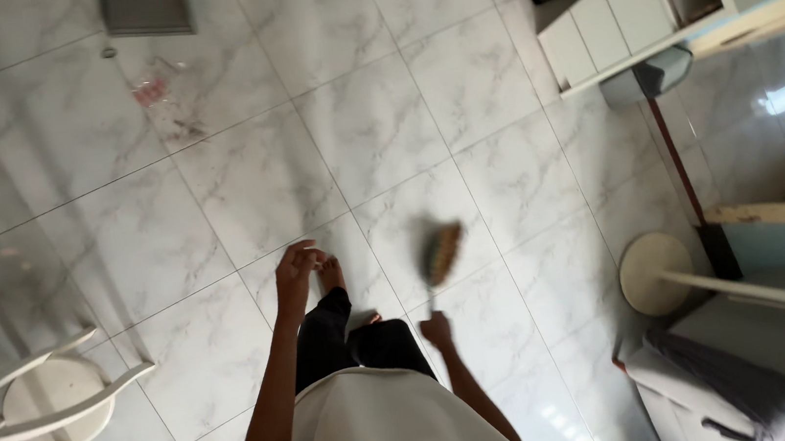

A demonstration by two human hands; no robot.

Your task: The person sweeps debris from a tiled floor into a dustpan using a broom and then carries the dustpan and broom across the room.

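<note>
**Short brush swung over a marble floor**

The right hand has its grip closed tight around the thin handle of a short brush. The handle rises straight up from the fist, and the bristle head sits just beyond the knuckles, blurred, tan and dark in colour, hanging over the pale tiled floor. Whether the bristles touch the floor cannot be told.

The left hand holds nothing. Its grip is loose, with the fingers curled partway and the wrist bent, and it hangs over the floor to the left of the brush-holding grip, a little further from the body. Just beside it, touching it in the view, a bare foot shows at the end of a black trouser leg. Below both grips comes the person's white shirt.

Well away from the left grip, up and to the left, small scraps of litter lie on the tiles, near a grey mat at the top edge. Far left of the grips stands a white chair. To the right of the right grip is a round white base with a pole, and beyond it, up and right, a white cabinet.
</note>
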